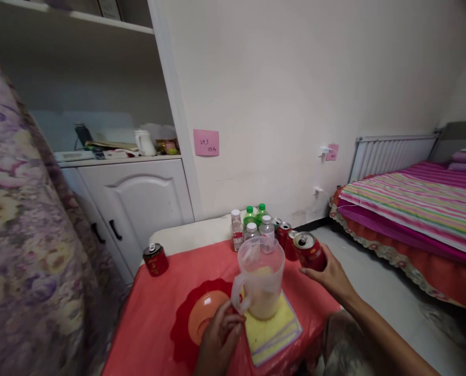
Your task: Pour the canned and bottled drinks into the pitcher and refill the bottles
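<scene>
My right hand (326,271) is wrapped around a red drink can (310,251), lifted slightly tilted at the table's right side; its top shows a dark opening. Close to the handle of a translucent plastic pitcher (261,277), my left hand (220,334) has its fingers curled together; whether anything is in them is hidden. The pitcher stands on a folded yellow cloth (274,334). Partly behind my left hand lies an orange bowl (207,310) on a red scalloped mat (181,334). Another red can (155,259) stands at the far left of the table.
Behind the pitcher cluster clear bottles (236,235), green-capped bottles (249,215) and more red cans (283,233). A red cloth (146,318) covers the table. Cabinets (146,198) and a floral curtain (17,235) are left, a bed (416,193) right.
</scene>
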A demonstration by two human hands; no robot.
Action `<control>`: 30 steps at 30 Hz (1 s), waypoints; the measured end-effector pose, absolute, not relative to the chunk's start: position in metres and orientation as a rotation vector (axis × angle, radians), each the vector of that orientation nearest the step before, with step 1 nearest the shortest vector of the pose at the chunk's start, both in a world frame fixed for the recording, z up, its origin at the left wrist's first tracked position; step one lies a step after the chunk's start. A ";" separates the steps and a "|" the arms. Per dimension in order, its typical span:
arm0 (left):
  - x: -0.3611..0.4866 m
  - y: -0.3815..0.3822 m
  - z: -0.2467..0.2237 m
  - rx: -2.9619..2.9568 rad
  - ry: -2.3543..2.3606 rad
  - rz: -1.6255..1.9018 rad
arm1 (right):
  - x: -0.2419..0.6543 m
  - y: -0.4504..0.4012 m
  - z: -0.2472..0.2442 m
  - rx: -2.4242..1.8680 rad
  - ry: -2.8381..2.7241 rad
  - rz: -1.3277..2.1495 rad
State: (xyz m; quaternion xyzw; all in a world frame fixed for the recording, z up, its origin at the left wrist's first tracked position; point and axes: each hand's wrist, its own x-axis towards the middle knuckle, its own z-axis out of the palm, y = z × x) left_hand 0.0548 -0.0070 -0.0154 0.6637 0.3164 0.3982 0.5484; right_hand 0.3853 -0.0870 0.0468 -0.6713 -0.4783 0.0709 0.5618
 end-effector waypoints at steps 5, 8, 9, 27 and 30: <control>0.052 -0.013 -0.015 1.659 0.757 0.999 | 0.378 -0.087 0.079 -1.587 -1.212 0.105; 0.049 -0.017 -0.017 1.793 0.764 1.057 | 0.377 -0.084 0.092 -1.568 -1.267 0.064; 0.048 -0.017 -0.017 1.846 0.765 1.070 | 0.377 -0.083 0.095 -1.565 -1.286 0.050; 0.050 -0.027 -0.004 2.071 0.777 1.152 | 0.370 -0.070 0.123 -1.579 -1.519 -0.032; 0.050 -0.029 -0.005 2.069 0.774 1.154 | 0.367 -0.068 0.125 -1.582 -1.568 -0.069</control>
